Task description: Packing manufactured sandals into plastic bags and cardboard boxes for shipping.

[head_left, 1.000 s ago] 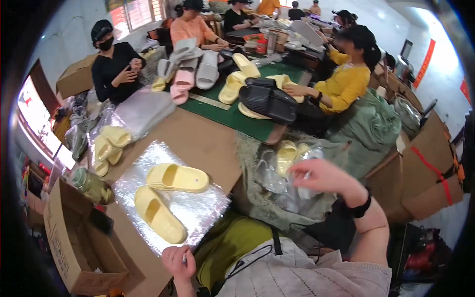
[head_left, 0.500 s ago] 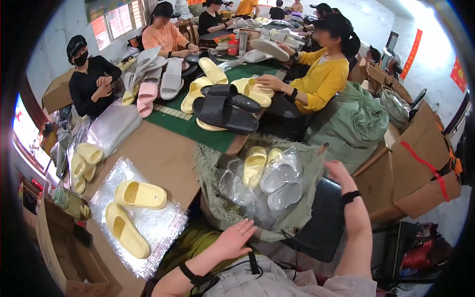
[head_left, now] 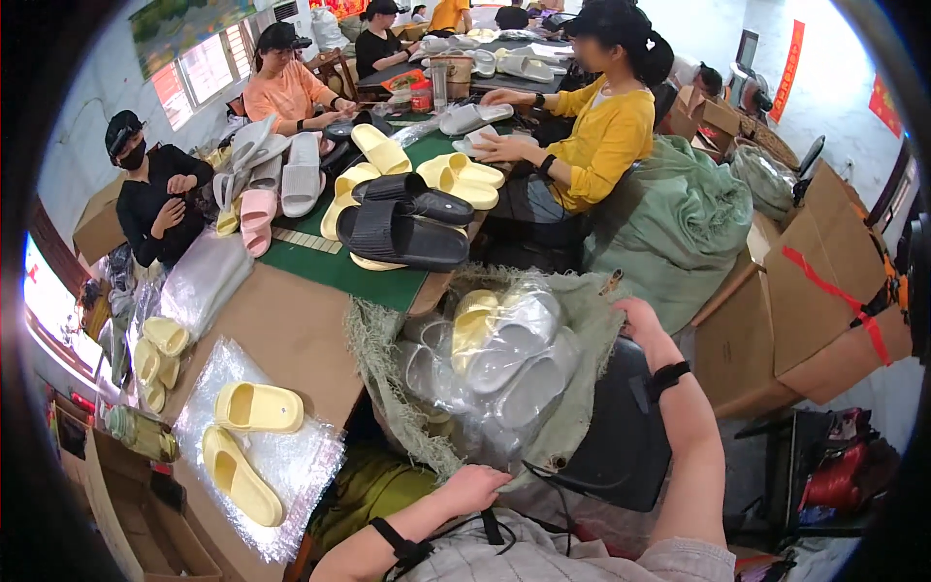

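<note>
A frayed green woven sack point(head_left: 593, 407) gapes in front of me. Inside it lie grey slippers point(head_left: 531, 388) in clear plastic bags and a yellow slipper point(head_left: 472, 335), also bagged. At the near rim my left hand point(head_left: 475, 488) is closed on the sack's edge, its fingertips partly hidden. My right hand point(head_left: 637, 318) pinches the rim at the far right corner. To the left, a pair of unwrapped yellow slippers point(head_left: 258, 406) rests on a stack of clear plastic bags point(head_left: 291, 475).
Black slippers point(head_left: 407, 238) lie piled with yellow ones on the green mat point(head_left: 378, 286). A co-worker in yellow point(head_left: 611, 145) handles grey slippers across the table. A dark chair seat point(head_left: 630, 436) is right of the sack, with cardboard boxes point(head_left: 824, 281) beyond.
Both hands have gone from open beside the sack to closed on its rim. The bagged slippers have shifted inside. Across the table, the co-worker in yellow has lowered a grey slipper.
</note>
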{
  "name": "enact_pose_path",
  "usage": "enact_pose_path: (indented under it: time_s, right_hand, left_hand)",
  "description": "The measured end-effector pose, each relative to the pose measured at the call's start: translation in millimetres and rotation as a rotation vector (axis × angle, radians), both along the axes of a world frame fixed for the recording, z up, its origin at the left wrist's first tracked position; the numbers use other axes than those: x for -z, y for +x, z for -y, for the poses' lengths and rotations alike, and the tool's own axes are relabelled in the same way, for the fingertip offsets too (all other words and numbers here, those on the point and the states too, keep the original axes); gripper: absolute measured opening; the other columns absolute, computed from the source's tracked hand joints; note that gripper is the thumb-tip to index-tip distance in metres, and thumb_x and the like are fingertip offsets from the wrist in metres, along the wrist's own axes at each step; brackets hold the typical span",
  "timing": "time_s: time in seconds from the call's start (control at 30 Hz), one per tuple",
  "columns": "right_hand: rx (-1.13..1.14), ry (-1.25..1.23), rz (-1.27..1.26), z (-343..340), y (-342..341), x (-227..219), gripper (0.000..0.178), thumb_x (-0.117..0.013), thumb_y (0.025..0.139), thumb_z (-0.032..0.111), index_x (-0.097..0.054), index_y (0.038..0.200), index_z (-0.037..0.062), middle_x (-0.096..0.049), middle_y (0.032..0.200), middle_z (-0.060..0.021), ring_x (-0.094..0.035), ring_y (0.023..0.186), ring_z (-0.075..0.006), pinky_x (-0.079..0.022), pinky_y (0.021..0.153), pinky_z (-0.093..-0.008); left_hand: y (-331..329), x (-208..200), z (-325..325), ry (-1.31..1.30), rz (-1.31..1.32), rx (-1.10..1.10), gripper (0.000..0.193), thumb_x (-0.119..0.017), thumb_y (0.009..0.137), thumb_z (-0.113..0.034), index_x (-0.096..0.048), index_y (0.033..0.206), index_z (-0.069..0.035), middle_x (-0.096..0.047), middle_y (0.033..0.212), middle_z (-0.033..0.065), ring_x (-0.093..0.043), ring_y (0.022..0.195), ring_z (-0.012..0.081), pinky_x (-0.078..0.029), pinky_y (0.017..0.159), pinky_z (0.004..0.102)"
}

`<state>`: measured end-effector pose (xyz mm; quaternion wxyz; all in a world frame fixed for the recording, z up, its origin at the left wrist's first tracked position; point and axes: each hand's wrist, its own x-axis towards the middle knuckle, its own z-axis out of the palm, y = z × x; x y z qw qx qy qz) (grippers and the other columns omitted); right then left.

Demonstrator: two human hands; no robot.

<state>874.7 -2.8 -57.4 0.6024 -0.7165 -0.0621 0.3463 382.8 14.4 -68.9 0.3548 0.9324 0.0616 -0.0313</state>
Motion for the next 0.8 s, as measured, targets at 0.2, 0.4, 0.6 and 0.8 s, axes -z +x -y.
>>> enact_pose_path:
  time_s: [0.2, 0.4, 0.6, 0.8]
  right_hand:
    - [-0.072, 0.520, -0.248, -12, -23, -56, 0.026, -0.055, 0.094, 0.012, -0.062, 0.116, 0.0016, -0.067, 0.111, -0.0098, -0.063, 0.101, -0.0262, -0.051, 0.090, -0.0397]
    - [-0.186, 0.884, -0.158, -35, -59, -165, 0.022, -0.055, 0.098, 0.013, -0.064, 0.115, 0.0029, -0.068, 0.112, -0.0078, -0.064, 0.105, -0.0234, -0.050, 0.094, -0.0377]
    - [-0.254, 0.809, -0.122, -19, -50, -158, 0.021, -0.055, 0.098, 0.015, -0.067, 0.112, 0.0052, -0.070, 0.112, -0.0064, -0.065, 0.104, -0.0215, -0.050, 0.094, -0.0371]
    - [-0.261, 0.594, -0.294, -17, -97, -119, 0.023, -0.056, 0.098, 0.016, -0.064, 0.115, 0.0034, -0.069, 0.108, -0.0065, -0.065, 0.100, -0.0200, -0.052, 0.086, -0.0378]
  left_hand:
    - [-28, -48, -1, -0.130, 0.076, -0.110, 0.038, -0.058, 0.077, -0.007, -0.065, 0.114, -0.005, -0.067, 0.101, 0.0162, -0.062, 0.099, 0.0377, -0.051, 0.085, 0.0475]
    - [-38, -101, 7, -0.233, 0.281, -0.143, 0.037, -0.055, 0.075, -0.005, -0.064, 0.111, -0.003, -0.066, 0.095, 0.0159, -0.061, 0.094, 0.0394, -0.050, 0.081, 0.0475]
    - [-29, -91, 20, -0.408, 0.318, -0.173, 0.036, -0.057, 0.074, -0.004, -0.064, 0.110, -0.003, -0.066, 0.098, 0.0168, -0.062, 0.096, 0.0383, -0.051, 0.085, 0.0433]
    - [-18, -79, 16, -0.452, 0.299, -0.123, 0.031, -0.057, 0.082, -0.006, -0.060, 0.112, -0.001, -0.052, 0.135, 0.0168, -0.054, 0.121, 0.0346, -0.043, 0.103, 0.0391]
